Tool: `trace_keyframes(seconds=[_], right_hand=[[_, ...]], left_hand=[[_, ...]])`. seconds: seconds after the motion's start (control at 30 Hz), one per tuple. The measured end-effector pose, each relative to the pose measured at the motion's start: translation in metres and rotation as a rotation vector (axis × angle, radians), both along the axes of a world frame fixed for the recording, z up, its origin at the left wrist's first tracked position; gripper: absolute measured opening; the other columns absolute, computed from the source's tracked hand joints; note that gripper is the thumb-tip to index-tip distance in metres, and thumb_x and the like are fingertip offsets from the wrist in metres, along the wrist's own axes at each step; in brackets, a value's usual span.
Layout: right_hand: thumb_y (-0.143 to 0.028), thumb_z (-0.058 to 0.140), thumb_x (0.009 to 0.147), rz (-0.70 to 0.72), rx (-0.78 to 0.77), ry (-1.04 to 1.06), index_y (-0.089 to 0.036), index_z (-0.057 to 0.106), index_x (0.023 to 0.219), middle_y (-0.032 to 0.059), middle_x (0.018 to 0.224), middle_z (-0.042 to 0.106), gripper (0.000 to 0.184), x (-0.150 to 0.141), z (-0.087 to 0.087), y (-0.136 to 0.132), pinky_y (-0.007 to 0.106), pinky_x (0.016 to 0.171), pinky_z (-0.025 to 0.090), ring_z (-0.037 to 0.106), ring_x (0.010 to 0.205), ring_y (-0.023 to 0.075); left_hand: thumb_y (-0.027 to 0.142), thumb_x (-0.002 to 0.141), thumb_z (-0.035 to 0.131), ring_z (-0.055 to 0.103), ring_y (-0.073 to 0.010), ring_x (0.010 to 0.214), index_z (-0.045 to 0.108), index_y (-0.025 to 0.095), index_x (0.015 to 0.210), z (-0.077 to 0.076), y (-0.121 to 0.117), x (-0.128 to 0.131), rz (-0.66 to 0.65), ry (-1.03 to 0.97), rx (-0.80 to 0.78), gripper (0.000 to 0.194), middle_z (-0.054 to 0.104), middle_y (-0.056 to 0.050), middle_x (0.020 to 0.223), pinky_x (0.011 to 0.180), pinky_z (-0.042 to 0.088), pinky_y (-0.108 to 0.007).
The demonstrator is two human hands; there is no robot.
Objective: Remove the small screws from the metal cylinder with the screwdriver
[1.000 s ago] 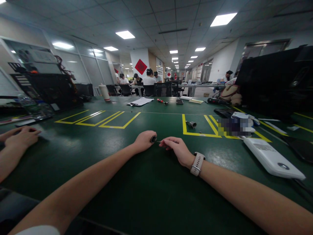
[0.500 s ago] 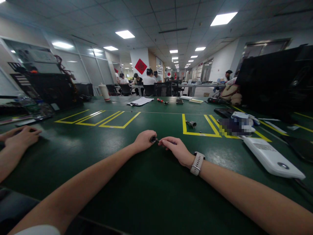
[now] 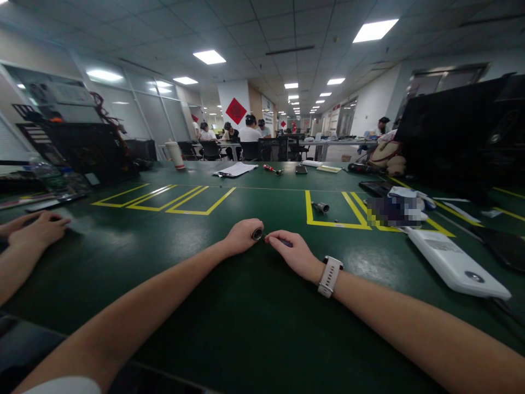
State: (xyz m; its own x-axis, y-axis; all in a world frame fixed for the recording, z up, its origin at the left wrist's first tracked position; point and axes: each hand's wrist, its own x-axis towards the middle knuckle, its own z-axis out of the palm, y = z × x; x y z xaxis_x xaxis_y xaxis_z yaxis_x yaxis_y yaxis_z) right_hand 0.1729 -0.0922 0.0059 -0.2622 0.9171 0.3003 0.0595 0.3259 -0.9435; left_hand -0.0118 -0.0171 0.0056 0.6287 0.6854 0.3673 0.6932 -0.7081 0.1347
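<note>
My left hand [image 3: 241,237] is closed around a round metal part [image 3: 257,234], whose open, dark-ringed end faces right. Just beside it, my right hand [image 3: 298,256] grips a small screwdriver [image 3: 286,242] by its dark handle. The thin shaft points left at the ring; whether its tip touches cannot be made out. Most of the metal part is hidden in my left palm. Beyond my right hand, a similar-looking metal fitting [image 3: 321,207] lies inside a yellow-taped area of the green table [image 3: 229,323].
A white device with a cable [image 3: 455,265] lies at right, near a blurred pile of cloth [image 3: 410,200]. Clipboard papers [image 3: 235,169], a red-handled tool [image 3: 271,169] and a cup [image 3: 175,155] stand farther back. Another person's hands [image 3: 39,232] rest at the left.
My right hand has turned slightly, so more of the screwdriver's dark handle shows. My left hand stays nearly still with the metal part.
</note>
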Motion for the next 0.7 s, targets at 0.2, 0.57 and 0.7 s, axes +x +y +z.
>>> trace_keyframes(seconds=[0.2, 0.57, 0.7], right_hand=[[-0.036, 0.058, 0.076, 0.048, -0.14, 0.116, -0.017, 0.07, 0.082, 0.0067, 0.087, 0.069, 0.023, 0.004, -0.004, 0.009, 0.035, 0.073, 0.044, 0.06, 0.081, 0.0193], [-0.036, 0.06, 0.076, 0.006, -0.126, 0.133, -0.018, 0.071, 0.08, 0.0048, 0.084, 0.069, 0.021, 0.001, -0.002, 0.003, 0.033, 0.072, 0.041, 0.057, 0.08, 0.0182], [-0.032, 0.062, 0.074, 0.012, -0.114, 0.108, -0.019, 0.072, 0.075, 0.0038, 0.082, 0.069, 0.016, 0.001, -0.001, 0.003, 0.033, 0.074, 0.04, 0.057, 0.082, 0.0191]], left_hand=[[0.011, 0.073, 0.052, 0.05, -0.0124, 0.063, 0.051, 0.017, 0.069, 0.001, 0.0, 0.0, -0.052, -0.005, -0.037, 0.007, 0.053, 0.001, 0.069, 0.06, 0.038, -0.023], [0.011, 0.073, 0.051, 0.049, -0.0135, 0.063, 0.05, 0.017, 0.07, 0.0, 0.0, 0.0, -0.035, -0.006, -0.019, 0.007, 0.052, 0.001, 0.069, 0.058, 0.036, -0.024], [0.01, 0.072, 0.05, 0.049, -0.015, 0.064, 0.051, 0.018, 0.068, 0.001, -0.002, 0.001, -0.036, 0.026, -0.005, 0.009, 0.052, 0.0, 0.068, 0.059, 0.036, -0.025]])
